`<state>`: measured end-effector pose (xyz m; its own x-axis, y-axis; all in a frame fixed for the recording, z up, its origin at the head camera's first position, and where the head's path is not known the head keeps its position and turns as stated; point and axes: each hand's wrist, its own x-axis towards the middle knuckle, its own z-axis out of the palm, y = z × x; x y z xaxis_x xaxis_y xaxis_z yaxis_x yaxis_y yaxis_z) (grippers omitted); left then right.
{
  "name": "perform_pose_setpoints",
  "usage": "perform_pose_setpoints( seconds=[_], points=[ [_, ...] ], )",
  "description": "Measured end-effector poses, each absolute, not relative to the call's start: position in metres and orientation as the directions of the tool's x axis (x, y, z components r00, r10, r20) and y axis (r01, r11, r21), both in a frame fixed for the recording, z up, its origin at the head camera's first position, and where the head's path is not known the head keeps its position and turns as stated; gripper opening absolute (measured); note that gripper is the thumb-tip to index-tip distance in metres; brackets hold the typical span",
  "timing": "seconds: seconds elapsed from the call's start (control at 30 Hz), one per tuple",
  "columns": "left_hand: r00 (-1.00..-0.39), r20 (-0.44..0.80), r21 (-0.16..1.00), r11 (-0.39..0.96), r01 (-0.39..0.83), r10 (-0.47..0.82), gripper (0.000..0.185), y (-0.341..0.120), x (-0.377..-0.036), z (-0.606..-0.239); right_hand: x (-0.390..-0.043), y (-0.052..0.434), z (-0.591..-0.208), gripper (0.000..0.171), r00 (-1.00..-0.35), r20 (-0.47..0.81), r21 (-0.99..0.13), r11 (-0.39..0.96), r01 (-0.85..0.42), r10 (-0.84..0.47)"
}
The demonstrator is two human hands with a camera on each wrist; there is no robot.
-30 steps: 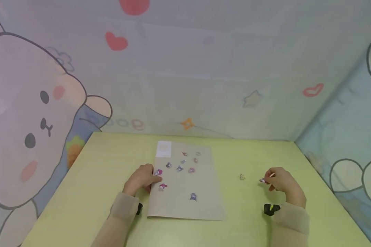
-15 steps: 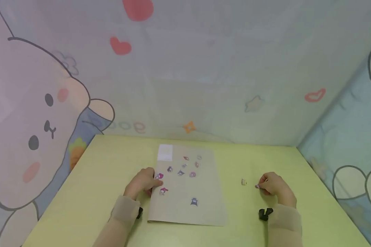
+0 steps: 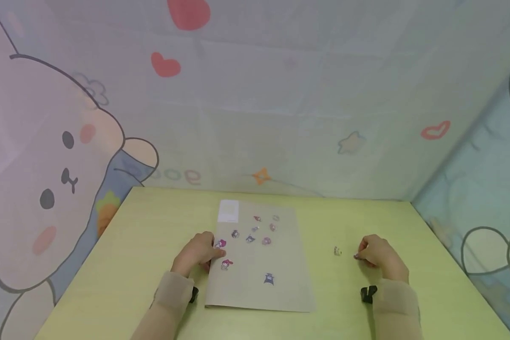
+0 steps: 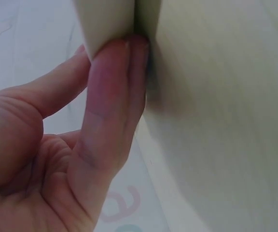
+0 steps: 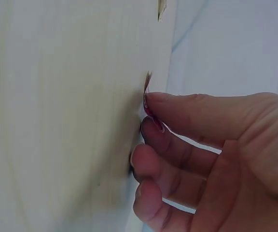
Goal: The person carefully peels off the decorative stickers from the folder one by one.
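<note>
A: Head view. Edges and room?

B: One yellow-green tabletop (image 3: pixel 340 297), far edge meeting a printed cloth (image 3: pixel 280 118). One beige sheet (image 3: pixel 242 293) about mid-table. A broad strip of tabletop runs from the sheet's right edge to the right hand (image 3: pixel 378 254); one loose sticker (image 3: pixel 337 251) lies in it, nearer the hand.

A: Hands and contents?

B: Left hand (image 3: pixel 197 252) at the sheet's left edge: thumb on top, just beside a pink sticker (image 3: pixel 221 243), other fingers passing below. Right hand well apart from the sheet, pinching a held sticker (image 3: pixel 356 256), of which a speck shows. On the sheet: ten stickers, mostly grouped in the far half; one violet figure (image 3: pixel 269 279) set apart toward the near edge; one white label (image 3: pixel 228 211) at the far left corner.

A: Left wrist view. What does it add?

B: The grip from below: thumb on one face of the sheet, fingers pressed together on the other, the edge pinched between. A narrow dark gap runs beside the pale face, close to the tabletop.

A: Right wrist view?

B: The held sticker at closer range: between thumb and index fingertip, thin, curved, seen nearly edge-on, pink to deep red with a pale rim; print not legible. Remaining fingers curled below; whether they touch the tabletop cannot be told. A second small piece (image 5: pixel 161 9) shows at the top.
</note>
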<state>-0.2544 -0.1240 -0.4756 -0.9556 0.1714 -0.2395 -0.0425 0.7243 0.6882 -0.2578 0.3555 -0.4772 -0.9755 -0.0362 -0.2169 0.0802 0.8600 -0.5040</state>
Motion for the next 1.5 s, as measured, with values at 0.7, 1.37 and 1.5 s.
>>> perform_pose_setpoints(
  seconds=[0.7, 1.37, 1.5],
  points=[
    [-0.953, -0.234, 0.728, 0.685, -0.038, 0.195, 0.022, -0.115, -0.257, -0.474, -0.244, 0.365, -0.453, 0.022, -0.982, -0.185, -0.503, 0.855, 0.124, 0.034],
    [-0.953, -0.243, 0.708, 0.704, -0.049, 0.178, 0.023, -0.124, -0.256, -0.473, -0.226, 0.211, -0.423, 0.026, -0.982, -0.009, -0.432, 0.886, -0.168, -0.19],
    [-0.952, -0.242, 0.711, 0.702, -0.042, 0.188, 0.022, -0.124, -0.256, -0.475, -0.22, 0.18, -0.429, 0.023, -0.974, -0.013, -0.402, 0.893, -0.202, -0.227]
  ],
)
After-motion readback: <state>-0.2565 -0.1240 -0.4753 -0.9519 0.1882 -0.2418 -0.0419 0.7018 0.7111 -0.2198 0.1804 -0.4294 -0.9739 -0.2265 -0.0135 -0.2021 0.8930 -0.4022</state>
